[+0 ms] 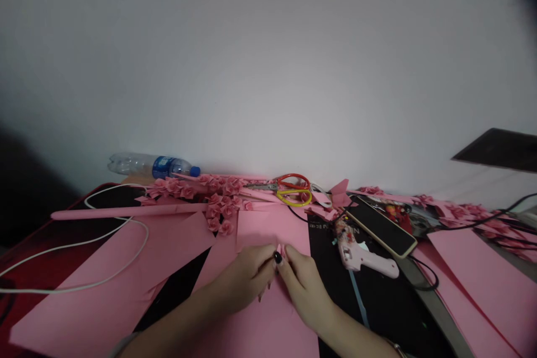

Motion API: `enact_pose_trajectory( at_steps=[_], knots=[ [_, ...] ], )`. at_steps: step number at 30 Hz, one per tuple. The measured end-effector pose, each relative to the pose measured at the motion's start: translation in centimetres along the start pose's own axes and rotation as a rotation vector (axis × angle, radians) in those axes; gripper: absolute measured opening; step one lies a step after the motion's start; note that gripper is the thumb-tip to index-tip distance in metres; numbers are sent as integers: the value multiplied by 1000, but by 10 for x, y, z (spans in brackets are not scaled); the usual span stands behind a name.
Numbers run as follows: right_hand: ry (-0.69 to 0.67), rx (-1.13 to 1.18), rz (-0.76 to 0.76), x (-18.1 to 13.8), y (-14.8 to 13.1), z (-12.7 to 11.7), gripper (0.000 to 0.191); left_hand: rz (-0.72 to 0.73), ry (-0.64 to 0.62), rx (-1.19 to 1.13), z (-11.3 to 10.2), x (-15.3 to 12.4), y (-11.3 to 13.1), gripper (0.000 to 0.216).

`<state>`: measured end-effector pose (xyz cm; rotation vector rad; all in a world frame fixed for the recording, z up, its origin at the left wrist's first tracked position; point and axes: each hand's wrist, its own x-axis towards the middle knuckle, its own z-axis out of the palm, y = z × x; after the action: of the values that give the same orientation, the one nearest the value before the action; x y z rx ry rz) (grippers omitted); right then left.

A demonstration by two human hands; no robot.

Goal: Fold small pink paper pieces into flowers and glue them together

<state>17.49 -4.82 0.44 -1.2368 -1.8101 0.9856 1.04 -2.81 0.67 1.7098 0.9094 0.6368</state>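
Where the two hands meet at the lower middle of the frame, the fingertips are pinched on a small pink paper piece (280, 248). The left hand (247, 277) comes in from the lower left with its fingers curled in narrow. The right hand (304, 282) comes in from the lower right, closed just as tight on the same piece, and one dark-painted nail shows right at the pinch. Both hands rest on a pink paper sheet (268, 324) that lies flat on the dark worktop (176, 285).

Just to the right of the hands lies a pale pink glue gun (361, 254), and beyond it a smartphone (381, 226) sits face up, near the gun. Above the hands, a cluster of paper roses (218, 201) spreads along the back of the worktop, with a long rolled pink paper tube (126, 212) running off to the left. Red and yellow scissors (291, 190) sit at the back centre. A plastic water bottle (153, 166) lies on its side against the wall at the upper left. A white cable (104, 235) loops across the left side.
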Motion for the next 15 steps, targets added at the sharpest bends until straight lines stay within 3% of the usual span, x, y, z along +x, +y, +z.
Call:
enact_pose_trajectory(
  at_steps=[10, 15],
  knots=[
    [-153, 494, 44, 12, 0, -2, 41, -72, -23, -140, -3, 3, -1, 22],
    [-176, 551, 81, 13, -2, -3, 46, -58, -45, -212, -4, 3, -2, 25]
  ],
)
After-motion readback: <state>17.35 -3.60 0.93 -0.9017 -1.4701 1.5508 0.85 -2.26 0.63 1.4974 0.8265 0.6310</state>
